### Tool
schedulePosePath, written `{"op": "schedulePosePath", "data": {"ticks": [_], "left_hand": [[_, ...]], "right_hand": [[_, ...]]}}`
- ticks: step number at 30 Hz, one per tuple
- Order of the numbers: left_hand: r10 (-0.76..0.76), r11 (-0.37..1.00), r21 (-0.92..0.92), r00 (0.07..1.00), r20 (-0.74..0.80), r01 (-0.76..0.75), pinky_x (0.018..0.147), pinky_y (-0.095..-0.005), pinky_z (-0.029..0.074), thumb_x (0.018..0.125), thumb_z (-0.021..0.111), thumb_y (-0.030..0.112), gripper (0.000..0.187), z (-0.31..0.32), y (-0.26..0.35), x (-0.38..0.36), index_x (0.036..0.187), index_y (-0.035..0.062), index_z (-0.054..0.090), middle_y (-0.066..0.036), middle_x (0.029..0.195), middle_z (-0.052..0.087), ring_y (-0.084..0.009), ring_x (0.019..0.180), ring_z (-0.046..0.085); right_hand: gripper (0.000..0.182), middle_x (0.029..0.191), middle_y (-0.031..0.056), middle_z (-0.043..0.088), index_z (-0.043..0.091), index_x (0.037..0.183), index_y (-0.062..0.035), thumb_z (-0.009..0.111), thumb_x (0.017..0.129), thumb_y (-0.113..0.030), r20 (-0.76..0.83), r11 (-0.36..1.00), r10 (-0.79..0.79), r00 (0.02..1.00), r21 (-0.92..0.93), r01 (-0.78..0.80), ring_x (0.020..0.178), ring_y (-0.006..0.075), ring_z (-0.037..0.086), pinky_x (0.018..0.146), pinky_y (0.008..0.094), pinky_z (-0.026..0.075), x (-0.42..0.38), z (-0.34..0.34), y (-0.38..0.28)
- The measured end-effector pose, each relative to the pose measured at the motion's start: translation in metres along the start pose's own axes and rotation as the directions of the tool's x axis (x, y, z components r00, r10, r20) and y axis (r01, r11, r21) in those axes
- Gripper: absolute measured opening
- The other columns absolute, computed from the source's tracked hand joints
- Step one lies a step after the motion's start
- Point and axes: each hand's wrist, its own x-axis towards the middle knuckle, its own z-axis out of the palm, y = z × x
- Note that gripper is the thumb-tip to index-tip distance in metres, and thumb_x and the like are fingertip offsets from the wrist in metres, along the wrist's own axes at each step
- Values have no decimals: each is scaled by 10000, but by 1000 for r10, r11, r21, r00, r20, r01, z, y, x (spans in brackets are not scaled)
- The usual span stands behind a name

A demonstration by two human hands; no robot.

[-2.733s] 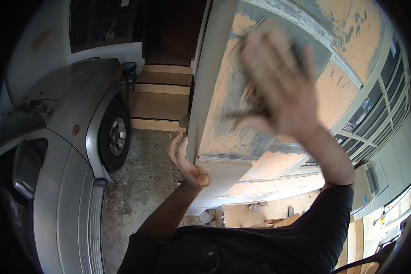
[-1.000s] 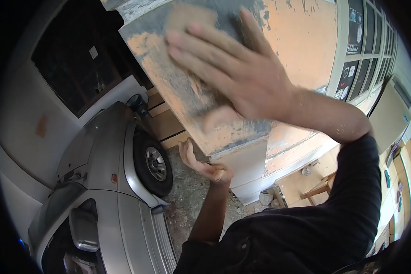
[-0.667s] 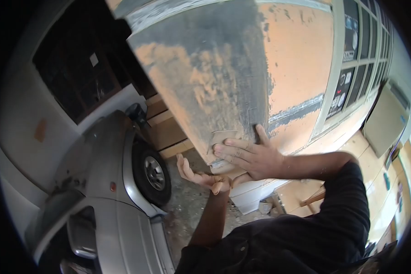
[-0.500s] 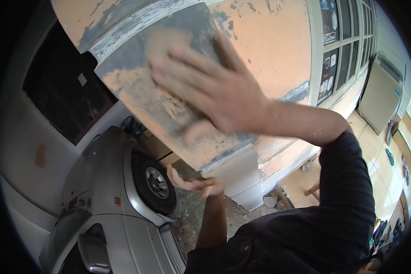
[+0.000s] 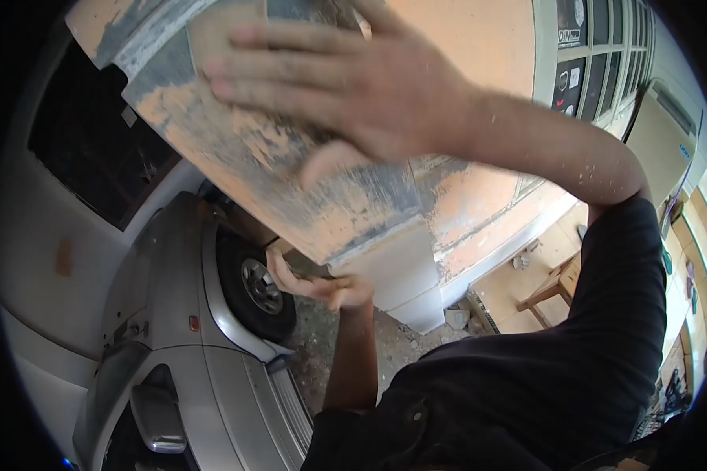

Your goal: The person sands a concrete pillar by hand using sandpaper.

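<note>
My right hand [image 5: 353,90] lies flat, fingers stretched, over a tan sheet of sandpaper [image 5: 216,39] against the pillar [image 5: 236,169]. Part of the sheet shows beyond the fingertips; the rest is hidden under the hand. Peach paint on the pillar face is worn through to patchy grey, with scratch marks around the thumb. My left hand [image 5: 318,289] is lower down, beside the pillar's bottom left corner, fingers loosely stretched out and nothing in them.
A silver car [image 5: 161,290] stands close on the left, its front wheel [image 5: 263,286] near my left hand. A wooden stool [image 5: 554,290] is behind the pillar base to the right. Rubble pieces [image 5: 457,318] lie by the base. A paned window [image 5: 593,71] is at upper right.
My right hand has slid up and left across the pillar with the sandpaper. The view has shifted, and my left hand stays near the lower corner, still open.
</note>
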Motion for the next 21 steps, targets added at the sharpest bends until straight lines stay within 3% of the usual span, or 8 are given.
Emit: {"op": "schedulePosePath", "data": {"ticks": [4, 6, 9, 13, 16, 17, 19, 21], "left_hand": [[-60, 996, -67, 998, 8, 60, 1181, -528, 325, 998, 7, 769, 1044, -4, -3, 2, 1530, -73, 320, -259, 1489, 363, -356, 1410, 371], [-18, 1000, 16, 999, 38, 17, 1198, -538, 311, 992, -14, 768, 1051, -9, -4, -1, 1521, -73, 329, -273, 1500, 357, -373, 1428, 358], [26, 992, 123, 994, 106, -39, 1201, -548, 310, 987, -38, 762, 1055, -11, -5, -1, 1507, -67, 357, -284, 1500, 365, -383, 1435, 358], [27, 997, 73, 999, 36, -30, 1206, -535, 306, 988, -57, 753, 1060, -9, -5, -3, 1494, -66, 388, -265, 1493, 390, -369, 1428, 373], [-36, 995, 94, 999, 17, 34, 1213, -540, 292, 986, -57, 757, 1059, -9, -6, -3, 1501, -59, 379, -258, 1484, 402, -371, 1439, 360], [-38, 995, 87, 999, -5, 38, 1213, -540, 292, 986, -57, 757, 1059, -7, -7, -2, 1501, -59, 379, -258, 1484, 402, -371, 1439, 360], [-10, 994, 107, 1000, -4, 10, 1215, -558, 286, 984, -64, 757, 1063, -7, -5, -1, 1506, -60, 370, -261, 1482, 401, -384, 1445, 348], [35, 995, 93, 999, 27, -37, 1220, -573, 272, 1000, -71, 725, 1037, -6, -10, 4, 1503, -70, 365, -272, 1498, 375, -400, 1452, 335]], "right_hand": [[943, 1729, 35, 238, 185, 1672, -155, 257, 970, -782, -14, 980, -71, 997, 185, 72, 1604, 187, 164, 1298, 574, 11, -49, 33, -54], [857, 1735, 32, 228, 220, 1668, -208, 257, 997, -740, 205, 936, -306, 930, -115, 333, 1602, 180, 183, 1272, 618, -27, -118, 50, -104], [879, 1736, 25, 226, 246, 1662, -198, 264, 983, -756, 163, 900, -427, 889, -23, 436, 1603, 188, 186, 1258, 643, -61, -117, 52, -90], [855, 1713, 4, 287, 304, 1645, -245, 92, 994, -758, 5, 998, 23, 1000, -61, -23, 1593, 191, 216, 1259, 656, -52, -31, 25, -45], [830, 1701, 33, 311, 299, 1646, -262, 72, 1006, -738, 54, 997, 29, 998, -78, -25, 1585, 193, 241, 1272, 634, -37, -31, 21, -51], [794, 1732, 16, 239, 239, 1663, -169, 260, 1034, -654, -48, 973, 17, 999, 231, -6, 1603, 174, 172, 1300, 547, 46, -55, 41, -70], [794, 1710, 46, 297, 248, 1660, -211, 355, 1021, -670, 272, 941, -313, 910, -40, 336, 1590, 176, 229, 1298, 570, -8, -110, 40, -98], [1076, 1706, 57, 306, 205, 1669, -147, 478, 867, -810, 175, 957, -263, 949, 169, 234, 1599, 210, 199, 1307, 491, 108, -106, 53, -81]]}}
